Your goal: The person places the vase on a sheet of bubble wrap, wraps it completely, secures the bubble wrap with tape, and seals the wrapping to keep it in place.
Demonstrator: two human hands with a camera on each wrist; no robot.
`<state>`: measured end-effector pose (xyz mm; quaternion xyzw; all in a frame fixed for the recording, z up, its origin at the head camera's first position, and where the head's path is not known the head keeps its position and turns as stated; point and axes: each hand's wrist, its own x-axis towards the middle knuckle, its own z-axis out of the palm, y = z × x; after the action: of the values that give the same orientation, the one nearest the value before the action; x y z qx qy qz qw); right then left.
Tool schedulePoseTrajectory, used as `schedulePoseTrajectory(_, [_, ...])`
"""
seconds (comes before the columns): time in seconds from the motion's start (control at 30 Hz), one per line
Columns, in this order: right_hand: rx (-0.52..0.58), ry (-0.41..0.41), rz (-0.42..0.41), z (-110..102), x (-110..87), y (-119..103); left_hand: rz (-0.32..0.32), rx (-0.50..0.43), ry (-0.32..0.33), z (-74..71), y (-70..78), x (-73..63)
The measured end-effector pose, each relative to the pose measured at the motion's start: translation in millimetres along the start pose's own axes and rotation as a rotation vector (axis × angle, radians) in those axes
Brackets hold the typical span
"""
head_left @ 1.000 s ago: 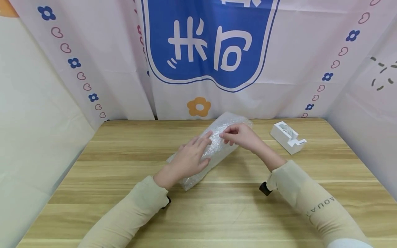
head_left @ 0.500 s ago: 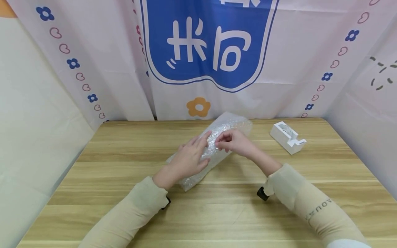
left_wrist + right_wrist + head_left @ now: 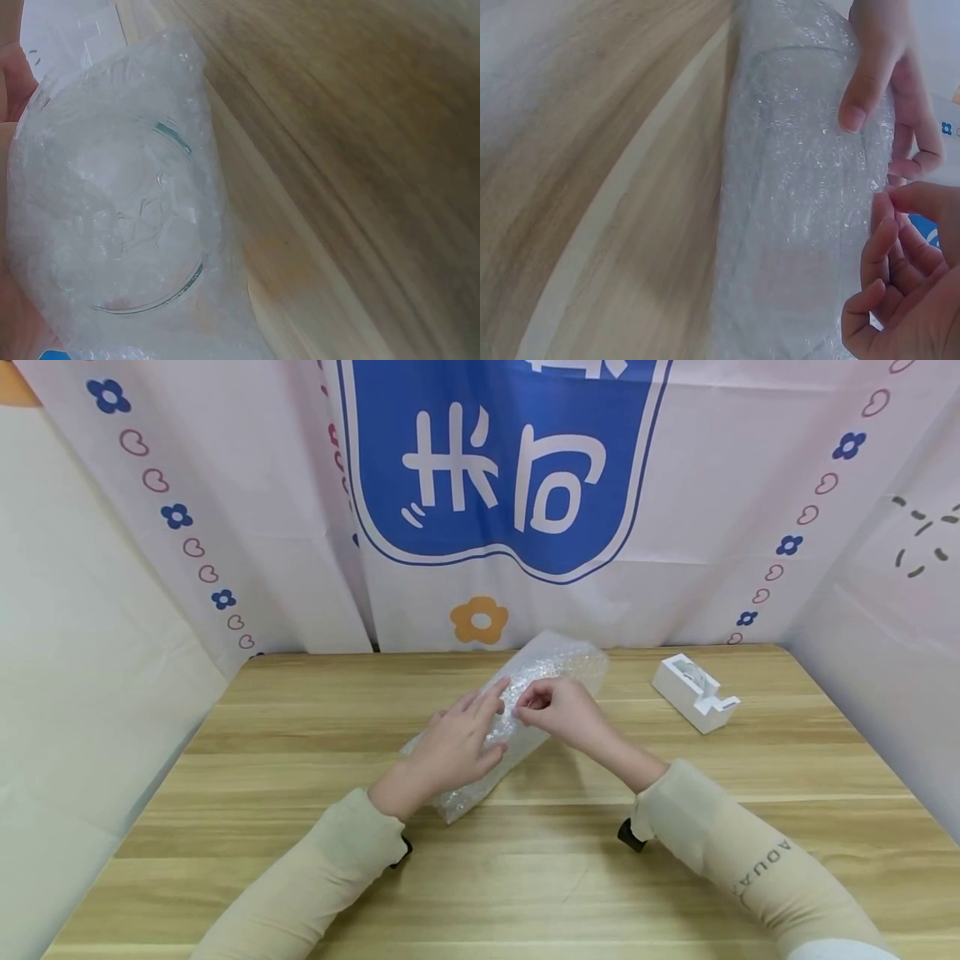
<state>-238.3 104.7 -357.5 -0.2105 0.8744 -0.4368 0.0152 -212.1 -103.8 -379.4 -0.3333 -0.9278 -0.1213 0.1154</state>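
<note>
A long package in bubble wrap (image 3: pixel 525 727) lies slantwise on the table. In the left wrist view, a round clear end with green print shows through the wrap (image 3: pixel 135 217). My left hand (image 3: pixel 457 747) rests on the package with fingers spread and thumb toward the near side. My right hand (image 3: pixel 558 714) is close to the left fingertips, its thumb and index finger together over the wrap. The right wrist view shows that hand (image 3: pixel 907 277) pinching at the package's edge, where a small clear bit like tape shows at the fingertips; the other fingers curl loosely.
A white tape dispenser (image 3: pixel 697 693) stands at the right rear of the wooden table (image 3: pixel 525 893). Behind the table hangs a white cloth (image 3: pixel 675 527) with a blue emblem, and pale cloth walls rise on both sides.
My right hand has moved left and toward me along the package, closer to the left hand. The left hand and the package have stayed put.
</note>
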Motion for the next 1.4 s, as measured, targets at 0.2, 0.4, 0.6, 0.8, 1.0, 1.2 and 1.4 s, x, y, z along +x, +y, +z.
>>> schedulePoseTrajectory(0.2, [-0.043, 0.054, -0.012, 2, -0.4, -1, -0.024, -0.006, -0.025, -0.7, 0.9, 0.4])
schedulePoseTrajectory(0.4, [0.001, 0.023, 0.043, -4, -1.0, 1, -0.019, -0.004, -0.017, -0.3, 0.0, 2.8])
schedulePoseTrajectory(0.6, [-0.039, -0.025, 0.032, -12, 0.6, 4, -0.036, -0.018, -0.049, -2.8, 2.8, 3.2])
schedulePoseTrajectory(0.8, [-0.104, -0.074, 0.033, -17, 1.7, 10, -0.058, -0.043, -0.065, -4.5, 2.6, 3.3])
schedulePoseTrajectory(1.0, [-0.138, -0.093, 0.04, -17, -1.1, 18, -0.069, -0.053, -0.075, -6.4, 0.4, 2.0])
schedulePoseTrajectory(1.2, [-0.202, -0.097, 0.011, -18, -2.4, 21, -0.06, -0.044, -0.069, -5.8, -0.1, 1.8])
schedulePoseTrajectory(1.4, [-0.226, -0.118, -0.055, -21, -8.8, 26, -0.056, -0.048, -0.066, -4.8, 0.1, 1.6])
